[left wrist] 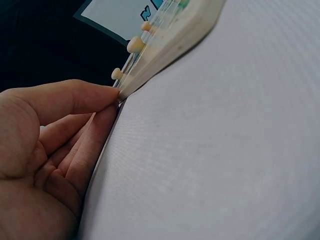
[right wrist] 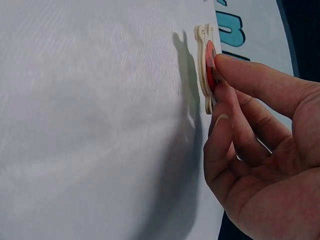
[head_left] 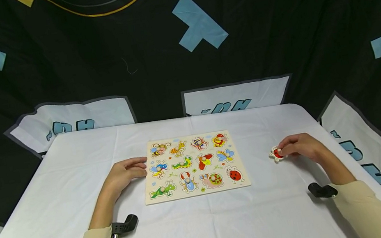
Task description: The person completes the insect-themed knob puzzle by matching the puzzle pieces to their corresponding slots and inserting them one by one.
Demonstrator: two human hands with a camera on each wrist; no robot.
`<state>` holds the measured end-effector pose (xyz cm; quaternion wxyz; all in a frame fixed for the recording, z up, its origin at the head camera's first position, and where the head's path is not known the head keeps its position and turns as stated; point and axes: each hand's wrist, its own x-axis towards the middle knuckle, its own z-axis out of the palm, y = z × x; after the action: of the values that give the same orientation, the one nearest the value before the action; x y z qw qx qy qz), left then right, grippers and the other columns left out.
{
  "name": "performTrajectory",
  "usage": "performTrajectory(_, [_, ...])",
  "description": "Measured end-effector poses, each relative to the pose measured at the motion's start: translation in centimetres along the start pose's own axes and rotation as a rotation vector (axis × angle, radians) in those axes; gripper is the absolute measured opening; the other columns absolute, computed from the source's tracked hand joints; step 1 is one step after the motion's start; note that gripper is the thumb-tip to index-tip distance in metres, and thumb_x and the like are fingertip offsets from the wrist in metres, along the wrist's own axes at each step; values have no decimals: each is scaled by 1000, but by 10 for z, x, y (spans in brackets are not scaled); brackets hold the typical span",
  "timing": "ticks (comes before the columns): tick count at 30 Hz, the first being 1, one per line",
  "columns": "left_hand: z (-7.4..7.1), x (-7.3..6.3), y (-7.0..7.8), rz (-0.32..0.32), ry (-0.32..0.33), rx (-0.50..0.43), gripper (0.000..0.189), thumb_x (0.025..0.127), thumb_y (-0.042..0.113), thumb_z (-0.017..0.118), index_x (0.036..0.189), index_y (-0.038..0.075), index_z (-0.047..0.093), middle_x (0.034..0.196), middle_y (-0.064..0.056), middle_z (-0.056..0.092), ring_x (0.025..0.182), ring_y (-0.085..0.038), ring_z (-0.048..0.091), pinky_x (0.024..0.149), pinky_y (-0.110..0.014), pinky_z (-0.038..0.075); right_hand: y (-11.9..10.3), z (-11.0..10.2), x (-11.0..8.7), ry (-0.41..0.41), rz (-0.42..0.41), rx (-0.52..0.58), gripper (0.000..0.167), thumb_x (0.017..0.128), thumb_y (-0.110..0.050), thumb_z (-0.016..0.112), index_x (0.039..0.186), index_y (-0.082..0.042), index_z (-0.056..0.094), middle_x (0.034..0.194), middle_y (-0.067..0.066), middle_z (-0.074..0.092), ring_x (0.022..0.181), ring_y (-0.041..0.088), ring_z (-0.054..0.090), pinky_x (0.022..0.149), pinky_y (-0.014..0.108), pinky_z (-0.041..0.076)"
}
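A wooden peg puzzle board point(head_left: 198, 194) with colourful insect pictures lies flat on the white tablecloth. My left hand point(head_left: 125, 177) rests at its left side, thumb and fingertips touching the board's edge; in the left wrist view, several round knobs stick up from the board's face. To the right of the board, my right hand point(head_left: 301, 147) pinches a red ladybug puzzle piece point(head_left: 275, 154) between thumb and fingers. In the right wrist view the piece point(right wrist: 204, 70) stands on edge to the camera, its shadow beside it on the cloth; the fingers hide its knob.
The white-covered table point(head_left: 208, 232) extends around the board and both hands. Behind it hangs a black cloth point(head_left: 143, 59) with blue and yellow shapes and white lettered panels. A black wrist camera point(head_left: 123, 226) sits on the left cuff, another point(head_left: 322, 190) on the right.
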<state>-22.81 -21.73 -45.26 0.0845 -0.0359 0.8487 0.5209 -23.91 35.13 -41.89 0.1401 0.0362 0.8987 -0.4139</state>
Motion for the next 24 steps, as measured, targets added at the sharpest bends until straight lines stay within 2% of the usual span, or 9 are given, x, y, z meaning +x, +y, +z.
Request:
performTrajectory(7, [0,0,0,2,3,-5,53,84,19,78,135,14,66,120,-8,71,109,-18,60,100,-36,39,-11,8,3,-21,-42,-4,29,86,-21,76,108,-2,73,90,0,70,85,20,58,74,32,51])
performTrajectory(14, [0,0,-1,-7,4,-1,54,84,20,78,137,15,65,120,-7,71,114,-22,60,104,-40,39,-22,17,8,-40,-42,4,29,85,-20,78,107,-3,74,90,0,72,84,21,60,73,34,52])
performTrajectory(24, [0,0,0,0,6,-12,53,84,19,79,135,15,66,120,-8,72,111,-18,61,103,-38,39,-36,27,13,-75,-56,-16,28,84,-21,79,106,-5,75,94,1,73,85,21,59,74,34,51])
